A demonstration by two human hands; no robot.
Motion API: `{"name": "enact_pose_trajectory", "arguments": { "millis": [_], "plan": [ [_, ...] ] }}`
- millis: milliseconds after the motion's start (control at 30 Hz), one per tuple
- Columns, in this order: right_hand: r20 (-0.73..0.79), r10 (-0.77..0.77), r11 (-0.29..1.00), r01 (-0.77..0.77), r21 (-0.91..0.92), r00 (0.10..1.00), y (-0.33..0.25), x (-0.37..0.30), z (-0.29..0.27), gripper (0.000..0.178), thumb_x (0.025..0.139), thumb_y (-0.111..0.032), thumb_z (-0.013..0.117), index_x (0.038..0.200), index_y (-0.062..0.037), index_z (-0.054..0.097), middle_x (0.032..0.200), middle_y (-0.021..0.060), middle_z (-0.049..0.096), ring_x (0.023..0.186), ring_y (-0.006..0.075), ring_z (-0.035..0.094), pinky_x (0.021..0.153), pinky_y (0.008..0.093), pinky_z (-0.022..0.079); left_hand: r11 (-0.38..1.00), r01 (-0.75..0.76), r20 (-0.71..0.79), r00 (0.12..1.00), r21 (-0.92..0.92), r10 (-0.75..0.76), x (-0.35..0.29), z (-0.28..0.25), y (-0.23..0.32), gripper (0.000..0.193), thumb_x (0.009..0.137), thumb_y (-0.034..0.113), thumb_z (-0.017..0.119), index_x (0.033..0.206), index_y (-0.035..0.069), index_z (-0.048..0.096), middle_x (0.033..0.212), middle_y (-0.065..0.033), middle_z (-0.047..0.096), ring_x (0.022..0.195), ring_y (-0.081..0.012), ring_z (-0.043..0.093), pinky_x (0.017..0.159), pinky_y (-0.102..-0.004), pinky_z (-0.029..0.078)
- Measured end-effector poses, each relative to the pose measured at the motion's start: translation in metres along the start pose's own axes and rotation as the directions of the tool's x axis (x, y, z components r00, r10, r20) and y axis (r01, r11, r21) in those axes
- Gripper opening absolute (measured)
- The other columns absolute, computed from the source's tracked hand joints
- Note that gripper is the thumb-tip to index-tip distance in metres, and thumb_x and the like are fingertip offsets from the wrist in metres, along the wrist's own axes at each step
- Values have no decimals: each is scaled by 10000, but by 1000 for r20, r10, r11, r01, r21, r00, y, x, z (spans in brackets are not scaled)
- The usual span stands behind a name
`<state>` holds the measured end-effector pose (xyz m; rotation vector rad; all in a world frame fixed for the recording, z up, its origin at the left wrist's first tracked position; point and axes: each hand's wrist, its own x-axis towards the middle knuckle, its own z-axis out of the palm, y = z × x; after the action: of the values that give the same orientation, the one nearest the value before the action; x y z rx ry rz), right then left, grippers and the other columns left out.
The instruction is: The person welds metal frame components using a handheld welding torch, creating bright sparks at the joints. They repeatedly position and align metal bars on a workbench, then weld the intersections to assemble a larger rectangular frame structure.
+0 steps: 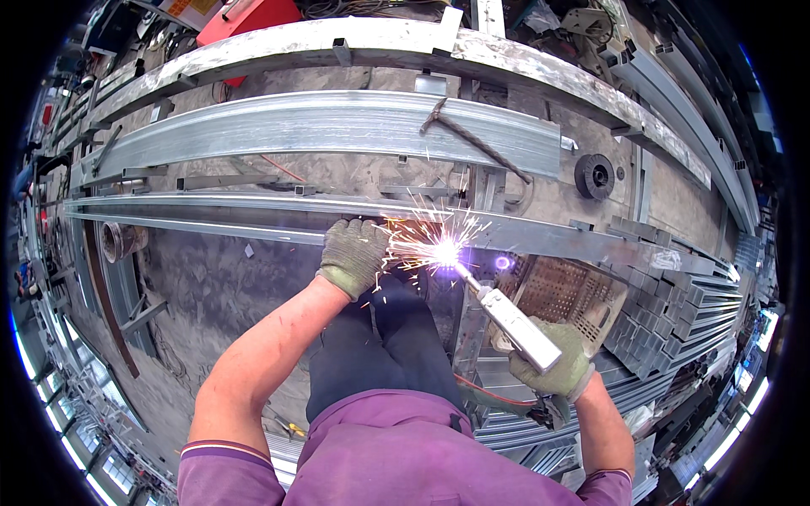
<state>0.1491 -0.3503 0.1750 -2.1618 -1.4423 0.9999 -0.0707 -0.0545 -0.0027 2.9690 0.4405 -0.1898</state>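
- The left hand [353,255], in a grubby green glove, lay back-up at the near edge of a long steel channel [557,236], its fingers curled toward the metal; from where I stood I could not tell whether they gripped it or only pressed on it
- The right hand [558,358], gloved the same way, was closed around the rear of a white torch [513,322], whose slim nozzle pointed away from the body and toward the left
- At the nozzle's end burned a white-violet glare [446,253], right on the channel, just beside the left hand, with orange and white sparks flying out around it
- That channel ran across in front of the person, crossing above the dark trousers [359,363]; a purple shirt [405,455] filled the space nearest me
- Beyond it lay a wider steel profile [295,125], roughly alongside and apart from it, with a hammer [472,139] resting aslant over its right part, head on the metal and handle reaching past the near edge
- A black spool [585,173] sat near that profile's right end
- A perforated tan crate [561,295] stood past the torch, and to its right was a stack of square tubes [666,316]
- Far off, behind a long dusty beam [295,42], sat a red case [253,18]
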Motion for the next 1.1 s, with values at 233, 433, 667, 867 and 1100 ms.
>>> {"name": "enact_pose_trajectory", "arguments": {
  "millis": [233, 433, 667, 867, 1100],
  "plan": [
    [9, 178, 984, -178, 0, 984, 13, -13, 18, 166, 824, -182, 747, 937, -99, 658, 765, 108, 661, 674, 389, 678, 640, 501, 560, 998, 49, -34, 998, -34, -50, 2, 0, 5, 431, 753, 437, 861, 1008, 143, 676, 956, -64, 681, 928, -273, 695, 834, -458, 532],
    [20, 353, 923, -352, 153, 935, 17, -49, 35, 249, 834, -239, 754, 1044, -112, 716, 788, 102, 742, 741, 348, 749, 697, 442, 603, 999, 36, -24, 999, -36, -37, 5, -2, 5, 415, 761, 425, 862, 979, 138, 657, 948, -63, 682, 909, -281, 694, 818, -458, 530],
    [-120, 249, 951, -219, 218, 961, -5, -52, 46, 260, 825, -140, 784, 1069, -67, 728, 760, 62, 695, 661, 255, 712, 650, 392, 582, 998, 60, 29, 998, 3, -60, 4, 0, 3, 482, 735, 390, 886, 1083, 130, 677, 1006, -69, 698, 980, -286, 700, 846, -465, 537],
    [-106, 235, 949, -205, 239, 966, -14, -49, 45, 245, 830, -230, 780, 1013, -83, 708, 845, 131, 724, 779, 358, 747, 683, 448, 600, 999, 49, 36, 998, 24, -50, 3, 1, 2, 482, 761, 433, 876, 1084, 136, 677, 1006, -65, 692, 974, -281, 698, 846, -465, 537],
    [-146, 179, 958, -139, 250, 973, -14, -42, 40, 223, 834, -211, 784, 1002, -79, 722, 829, 122, 722, 744, 353, 742, 665, 436, 595, 998, 61, 25, 998, 20, -61, 6, -5, 9, 495, 767, 439, 878, 1093, 121, 684, 1025, -72, 696, 972, -300, 697, 854, -471, 537]
  ]
}}
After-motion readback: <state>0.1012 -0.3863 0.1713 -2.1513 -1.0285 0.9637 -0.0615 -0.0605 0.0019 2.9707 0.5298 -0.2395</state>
